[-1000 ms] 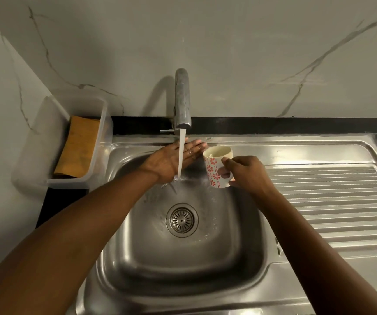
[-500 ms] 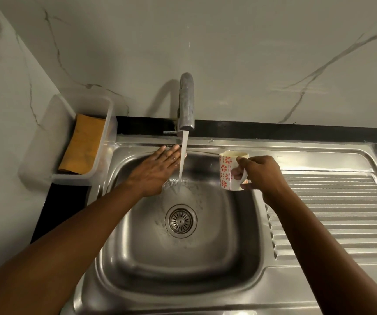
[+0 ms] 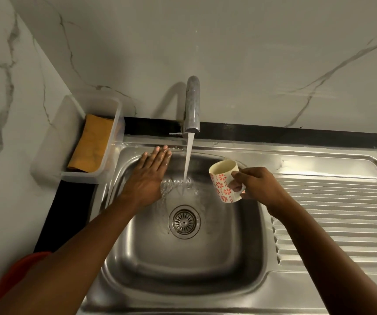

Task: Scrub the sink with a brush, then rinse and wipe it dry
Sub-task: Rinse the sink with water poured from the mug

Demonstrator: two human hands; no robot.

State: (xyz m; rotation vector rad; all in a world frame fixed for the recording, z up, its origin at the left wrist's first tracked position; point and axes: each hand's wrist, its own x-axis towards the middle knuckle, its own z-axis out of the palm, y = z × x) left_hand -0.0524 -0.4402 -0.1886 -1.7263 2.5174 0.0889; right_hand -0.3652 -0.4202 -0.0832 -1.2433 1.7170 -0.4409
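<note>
A steel sink (image 3: 183, 278) fills the middle, with a round drain strainer (image 3: 184, 221) at its bottom. Water runs from the tap (image 3: 192, 103) and splashes on the basin's far floor. My left hand (image 3: 147, 178) lies flat with fingers together against the basin's far-left wall, left of the stream. My right hand (image 3: 257, 185) holds a white mug with red flowers (image 3: 225, 180) by its handle, tilted, over the basin's right side, just right of the stream. No brush is in view.
A clear plastic tub (image 3: 112, 142) holding a folded orange cloth (image 3: 92, 144) stands at the sink's far-left corner. A ridged draining board (image 3: 333, 214) runs to the right. Marble walls close the back and left. Something red (image 3: 17, 273) shows at the lower left.
My left hand has slid left, out from under the stream, onto the basin's far-left wall. My right hand has tilted the mug, mouth toward the stream.
</note>
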